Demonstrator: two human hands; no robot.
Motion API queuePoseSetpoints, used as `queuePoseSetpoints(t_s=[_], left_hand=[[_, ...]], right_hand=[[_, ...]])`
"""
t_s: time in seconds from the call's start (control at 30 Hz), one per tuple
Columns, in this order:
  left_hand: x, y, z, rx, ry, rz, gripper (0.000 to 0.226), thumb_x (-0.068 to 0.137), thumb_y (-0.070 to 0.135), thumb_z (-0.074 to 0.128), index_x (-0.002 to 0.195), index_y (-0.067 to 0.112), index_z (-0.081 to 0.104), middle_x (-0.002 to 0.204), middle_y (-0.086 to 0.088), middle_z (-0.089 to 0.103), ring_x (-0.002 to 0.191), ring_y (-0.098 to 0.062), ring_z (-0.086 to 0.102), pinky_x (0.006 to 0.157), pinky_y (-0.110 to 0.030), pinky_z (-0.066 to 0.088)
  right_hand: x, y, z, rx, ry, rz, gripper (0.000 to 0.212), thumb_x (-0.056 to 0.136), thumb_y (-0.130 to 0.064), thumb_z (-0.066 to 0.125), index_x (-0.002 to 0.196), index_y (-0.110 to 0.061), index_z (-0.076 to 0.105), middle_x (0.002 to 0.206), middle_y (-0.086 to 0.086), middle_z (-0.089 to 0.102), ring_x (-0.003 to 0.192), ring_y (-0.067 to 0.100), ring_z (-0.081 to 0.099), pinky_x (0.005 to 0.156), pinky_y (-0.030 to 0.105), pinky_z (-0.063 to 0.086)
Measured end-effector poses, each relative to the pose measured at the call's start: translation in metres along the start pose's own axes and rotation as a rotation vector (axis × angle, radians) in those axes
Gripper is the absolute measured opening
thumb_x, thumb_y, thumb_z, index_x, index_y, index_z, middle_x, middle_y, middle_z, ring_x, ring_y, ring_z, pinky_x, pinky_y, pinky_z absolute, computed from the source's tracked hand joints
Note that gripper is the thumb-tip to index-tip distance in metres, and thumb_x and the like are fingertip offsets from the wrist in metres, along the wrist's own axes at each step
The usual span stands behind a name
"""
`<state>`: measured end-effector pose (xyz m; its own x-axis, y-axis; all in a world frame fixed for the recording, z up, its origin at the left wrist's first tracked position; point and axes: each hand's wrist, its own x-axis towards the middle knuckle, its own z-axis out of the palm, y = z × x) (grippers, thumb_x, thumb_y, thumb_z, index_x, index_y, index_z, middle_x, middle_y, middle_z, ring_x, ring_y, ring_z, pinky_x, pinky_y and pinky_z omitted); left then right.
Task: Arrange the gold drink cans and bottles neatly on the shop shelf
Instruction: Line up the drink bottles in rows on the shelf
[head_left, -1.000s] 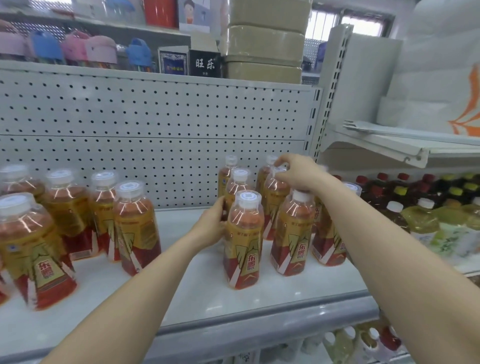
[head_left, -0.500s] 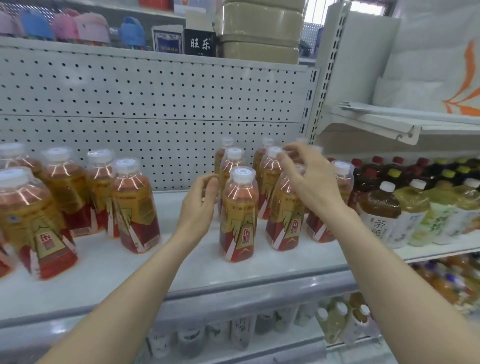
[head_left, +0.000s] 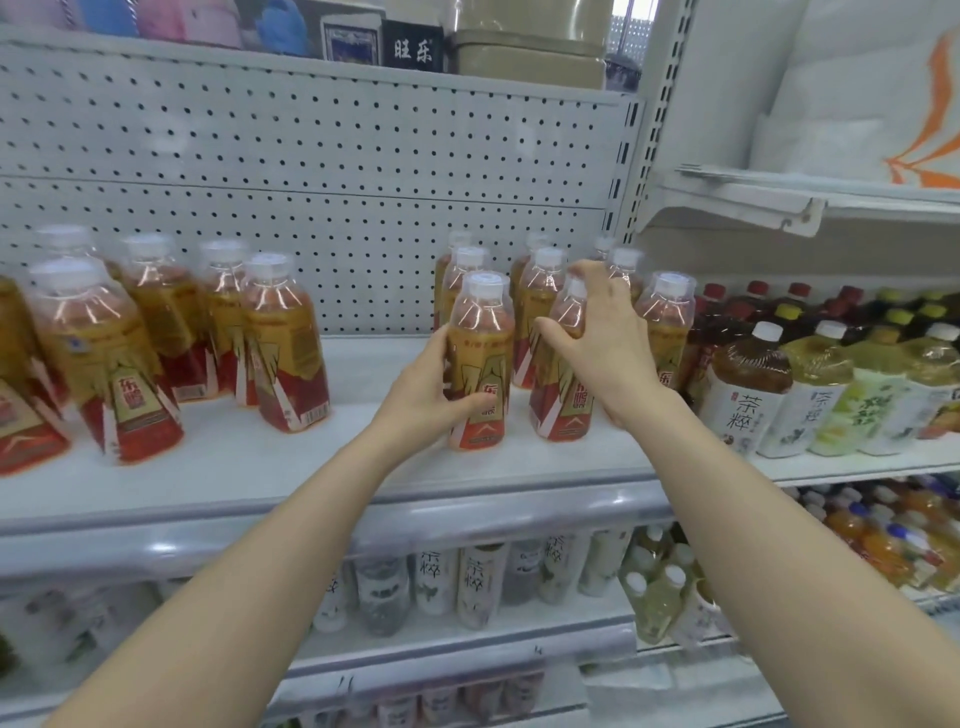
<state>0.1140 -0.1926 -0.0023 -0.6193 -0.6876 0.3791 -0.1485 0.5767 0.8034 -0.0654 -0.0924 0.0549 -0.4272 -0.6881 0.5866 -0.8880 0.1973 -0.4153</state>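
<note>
Gold-and-red drink bottles with white caps stand on the white shelf (head_left: 249, 457) in two groups. The right group is in rows near the shelf's right end. My left hand (head_left: 428, 395) is wrapped around the front-left bottle (head_left: 480, 358) of that group, thumb across its label. My right hand (head_left: 605, 343) grips the front-middle bottle (head_left: 563, 400) beside it, fingers over its shoulder and hiding its cap. A third front bottle (head_left: 667, 322) stands just right of my right hand. The left group (head_left: 283, 343) stands loosely, several bottles deep, out to the frame's left edge.
A bare gap of shelf lies between the two groups. Tea bottles (head_left: 748, 384) with white labels and dark bottles fill the neighbouring shelf on the right. A perforated back panel (head_left: 311, 182) closes the rear. Lower shelves (head_left: 467, 577) hold more bottled drinks.
Both hands dropped from the rear bottles' caps to the front row. My left hand closed on the front-left bottle, my right on the one beside it. The view tilted downward.
</note>
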Motion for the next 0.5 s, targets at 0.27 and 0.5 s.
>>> queuePoseSetpoints(t_s=[0.27,0.5], left_hand=[[-0.005,0.012,0.002,-0.055,-0.010,-0.086,0.073,0.084,0.021,0.076,0.141,0.032,0.032,0.108,0.024,0.052,0.100,0.001,0.055,0.084,-0.023,0.050],[-0.021,0.015,-0.006,0.158,0.053,-0.086,0.070,0.085,0.025,0.075,0.145,0.026,0.037,0.129,0.009,0.055,0.114,-0.011,0.054,0.098,-0.032,0.048]], right_hand=[[-0.001,-0.002,-0.009,-0.017,-0.059,0.011,0.058,0.093,-0.043,0.064,0.140,-0.026,0.033,0.131,0.012,0.046,0.092,0.028,0.054,0.076,0.034,0.038],[0.014,0.003,-0.018,-0.106,-0.024,-0.050,0.045,0.097,-0.057,0.046,0.131,-0.027,0.051,0.132,0.013,0.048,0.106,0.032,0.059,0.084,0.039,0.046]])
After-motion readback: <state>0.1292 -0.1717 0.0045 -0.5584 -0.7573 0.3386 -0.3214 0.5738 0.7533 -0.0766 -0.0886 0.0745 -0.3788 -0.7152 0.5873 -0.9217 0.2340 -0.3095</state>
